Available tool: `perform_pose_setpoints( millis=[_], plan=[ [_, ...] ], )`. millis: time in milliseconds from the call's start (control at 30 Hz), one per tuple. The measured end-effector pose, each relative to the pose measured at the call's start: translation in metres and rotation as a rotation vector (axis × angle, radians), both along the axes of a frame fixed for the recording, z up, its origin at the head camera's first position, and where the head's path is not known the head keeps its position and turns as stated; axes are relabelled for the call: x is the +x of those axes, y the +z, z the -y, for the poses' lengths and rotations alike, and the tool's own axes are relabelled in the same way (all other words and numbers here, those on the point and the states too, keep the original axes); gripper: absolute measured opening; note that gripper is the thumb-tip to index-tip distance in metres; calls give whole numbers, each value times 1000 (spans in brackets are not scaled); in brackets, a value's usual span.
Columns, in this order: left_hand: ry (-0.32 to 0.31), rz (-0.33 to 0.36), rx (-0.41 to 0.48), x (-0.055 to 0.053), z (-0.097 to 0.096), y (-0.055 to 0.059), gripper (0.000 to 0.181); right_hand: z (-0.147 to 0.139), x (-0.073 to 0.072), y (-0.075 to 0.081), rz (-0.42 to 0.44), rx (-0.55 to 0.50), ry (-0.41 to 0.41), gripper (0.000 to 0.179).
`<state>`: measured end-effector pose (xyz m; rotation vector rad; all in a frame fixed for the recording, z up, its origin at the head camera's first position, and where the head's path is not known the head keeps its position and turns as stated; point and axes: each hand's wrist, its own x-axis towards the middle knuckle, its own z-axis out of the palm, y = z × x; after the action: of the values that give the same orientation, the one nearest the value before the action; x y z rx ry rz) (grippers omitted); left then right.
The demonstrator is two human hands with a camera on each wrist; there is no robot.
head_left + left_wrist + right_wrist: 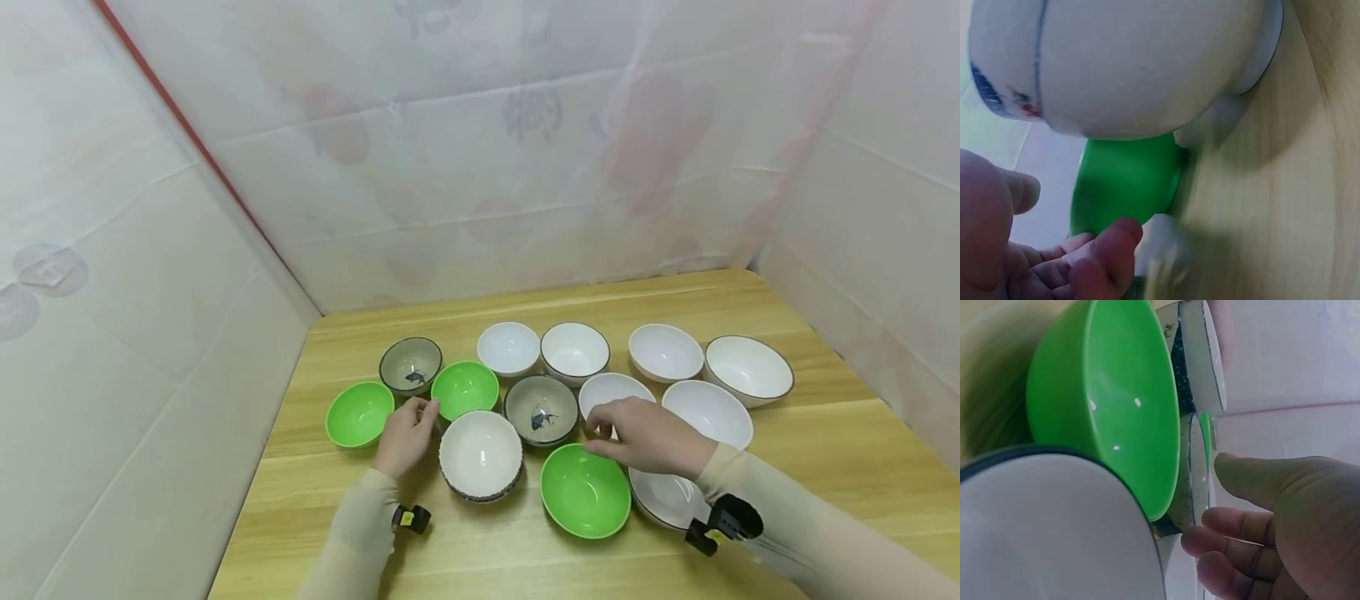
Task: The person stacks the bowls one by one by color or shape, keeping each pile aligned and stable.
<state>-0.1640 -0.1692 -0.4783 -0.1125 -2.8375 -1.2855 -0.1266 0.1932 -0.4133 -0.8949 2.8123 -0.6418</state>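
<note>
My left hand (405,435) hovers between the left green bowl (358,415) and the middle green bowl (467,388). Its fingers are loosely bent, with nothing between them and the thumb. Beside it sits a white bowl with a patterned outside (482,454), which looms large in the left wrist view. Over a plain white bowl (617,385) hangs my right hand (651,433), thumb and fingers apart and holding nothing. The front green bowl (585,493) lies just below its thumb. Partly hidden under the right wrist is a dark-rimmed white bowl (669,500).
Two grey-beige fish bowls (540,408) stand among the others. Several more white bowls (508,348) fill the back and right of the wooden table (465,567), including a dark-rimmed one (748,368) at far right. Pale sheet walls (480,183) enclose the table's back and sides.
</note>
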Motion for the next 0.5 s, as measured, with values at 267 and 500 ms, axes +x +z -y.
perform_pose_setpoints(
  millis=[267, 500],
  plan=[
    [1, 52, 67, -7, -4, -16, 52, 0, -1, -11, 4, 24, 27, 14],
    [-30, 122, 237, -10, -6, -22, 51, 2, -3, -15, -16, 54, 51, 12]
  ],
)
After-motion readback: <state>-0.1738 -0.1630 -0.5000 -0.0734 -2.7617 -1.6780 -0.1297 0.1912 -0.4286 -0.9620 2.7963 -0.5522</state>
